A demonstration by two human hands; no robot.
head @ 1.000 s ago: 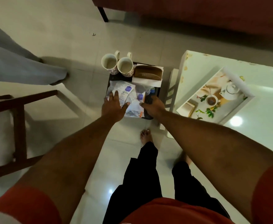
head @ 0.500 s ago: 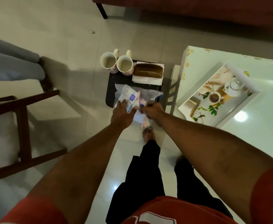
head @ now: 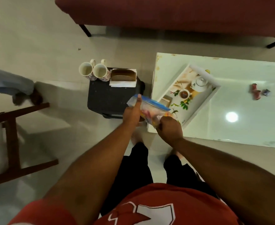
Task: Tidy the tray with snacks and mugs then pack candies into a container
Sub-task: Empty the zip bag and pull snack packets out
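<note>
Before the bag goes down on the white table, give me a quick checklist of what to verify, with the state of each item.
1. Bag held by both hands: ok. The left hand and right hand both grip the clear bag.
2. Bag seal closed: cannot tell. Its blue strip shows, but the picture is blurred.
3. Bag clear of the dark stool: ok, it is lifted, over the gap toward the white table.
4. Printed tray has free room: ok, nothing real appears to lie in it.
5. Two mugs stable: not ok, they hang over the stool's far corner.
6. Loose candies on the table gathered: not ok.
</note>
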